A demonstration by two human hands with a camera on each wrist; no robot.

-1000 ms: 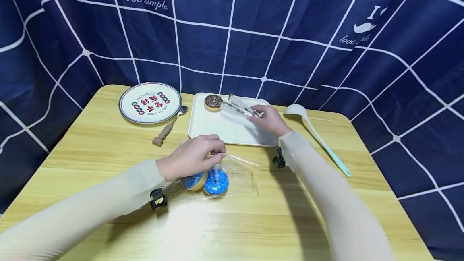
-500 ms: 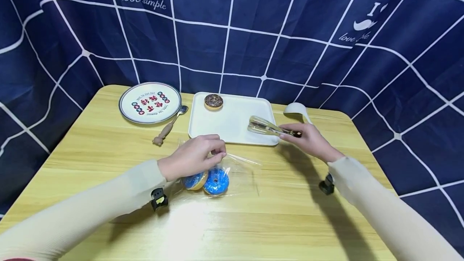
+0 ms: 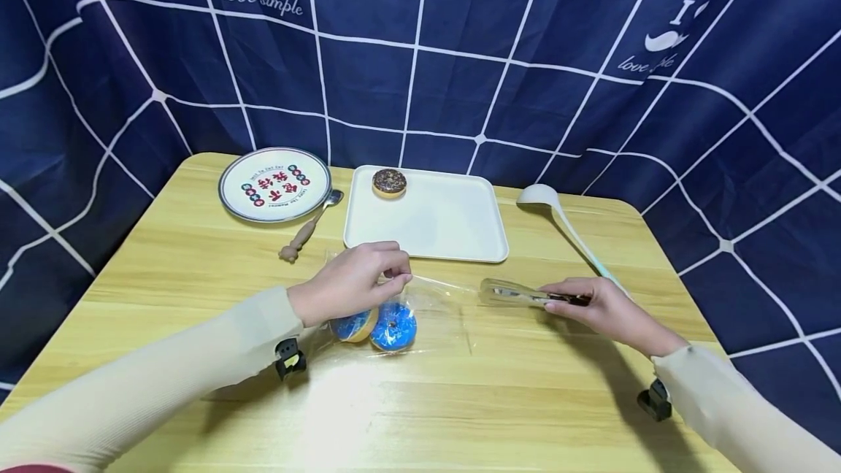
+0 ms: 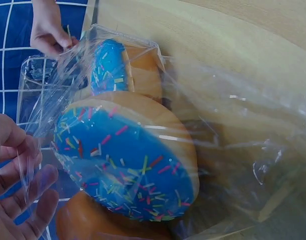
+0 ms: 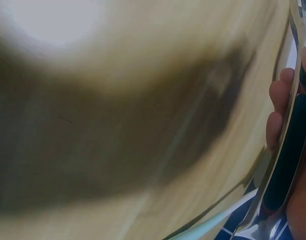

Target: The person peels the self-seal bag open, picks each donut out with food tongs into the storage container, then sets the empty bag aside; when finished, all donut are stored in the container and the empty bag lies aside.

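Observation:
My left hand pinches the upper edge of a clear plastic bag at the table's middle. Inside the bag lie blue-iced donuts, one partly under my hand. The left wrist view shows a sprinkled blue donut close up through the plastic, another blue donut behind it, and a brown rounded piece below. To the right of the bag, my right hand grips food tongs pointing left. No food shows between their tips. A dark grip panel on the tongs shows in the right wrist view.
Behind the bag stands a white tray with a chocolate donut at its back left. A printed plate and a spoon lie to the left. A ladle lies right, its handle reaching behind my right hand.
My right hand has brought the tongs from over the tray toward me and to the right, down beside the bag. My left hand has stayed put on the bag's edge.

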